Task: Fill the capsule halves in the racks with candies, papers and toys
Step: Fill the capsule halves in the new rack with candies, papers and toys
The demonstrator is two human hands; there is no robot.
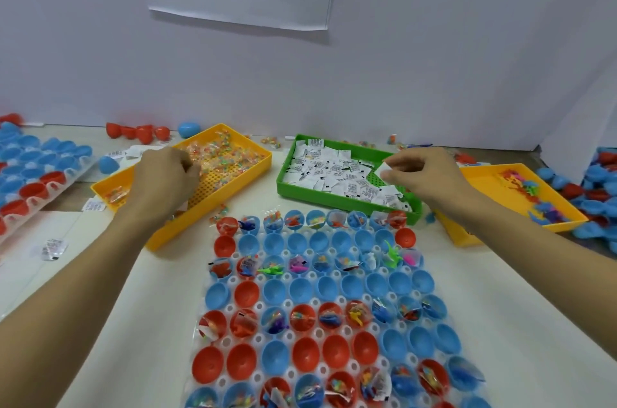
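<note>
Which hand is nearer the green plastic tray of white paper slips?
Right. The right hand is over the green plastic tray, its fingers pinching a white paper slip. The left hand is off to the tray's left, over the yellow plastic candy tray.

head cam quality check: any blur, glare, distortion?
Head view: even, soft light with faint shadows and no strong glare; wide-angle bowing toward the edges. The left hand over the yellow candy tray looks slightly motion-blurred; the right hand and the rack are fairly sharp.
</note>
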